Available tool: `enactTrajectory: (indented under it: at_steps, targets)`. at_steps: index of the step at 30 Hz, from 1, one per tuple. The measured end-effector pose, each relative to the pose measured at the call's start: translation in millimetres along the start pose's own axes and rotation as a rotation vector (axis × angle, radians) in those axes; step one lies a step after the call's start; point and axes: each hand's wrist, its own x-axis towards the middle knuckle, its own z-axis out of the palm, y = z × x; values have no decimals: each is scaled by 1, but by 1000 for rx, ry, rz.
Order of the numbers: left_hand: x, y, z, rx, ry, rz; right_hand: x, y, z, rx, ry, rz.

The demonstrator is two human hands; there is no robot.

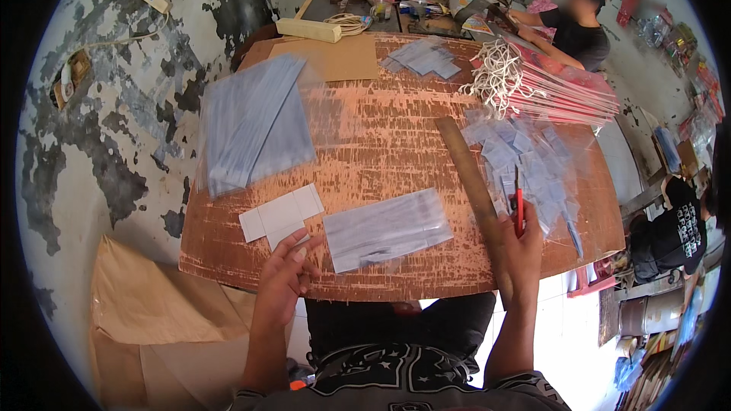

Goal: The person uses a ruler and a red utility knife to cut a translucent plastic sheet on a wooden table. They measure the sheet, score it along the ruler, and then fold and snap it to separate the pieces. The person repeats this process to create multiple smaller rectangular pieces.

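My right hand [521,243] is closed around a slim red-handled tool [520,211] with a narrow dark tip pointing away from me; whether it is scissors or a knife is unclear. That hand is over a long wooden ruler [474,183], which lies slanted on the table. My left hand [288,268] has its fingers apart and holds nothing, at the lower edge of white cards [282,213] with lines on them. Between my hands lies a stack of clear bluish plastic sheets [388,230]. Small cut plastic pieces [525,152] are heaped beyond the tool.
Large plastic sheets [259,122] lie on the left of the worn brown table [381,160]. At the back are brown cardboard [346,57], more plastic pieces [422,57] and red-striped bags with white cords [548,84]. Another person [582,27] sits at the far right.
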Motion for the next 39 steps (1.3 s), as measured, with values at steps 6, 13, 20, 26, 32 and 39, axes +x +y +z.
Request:
enactTrajectory:
  at_steps: [6,13,20,26,32,39]
  targets:
    - [3,-6,5,18,-32,57,40,63,-36,-390,120,-258]
    - [-7,-9,23,23,-164,167,51,61,-40,-548,126,-284]
    - [-37,-19,75,72,-737,76,59,69,-40,-591,75,-321]
    - [-57,-55,105,16,-1361,-141,55,58,-38,-470,22,-171]
    - [-64,-72,121,40,-1692,-291,48,69,-48,-402,74,-246]
    - [-62,-98,118,276,-1641,-372,23,44,-42,-424,219,-315]
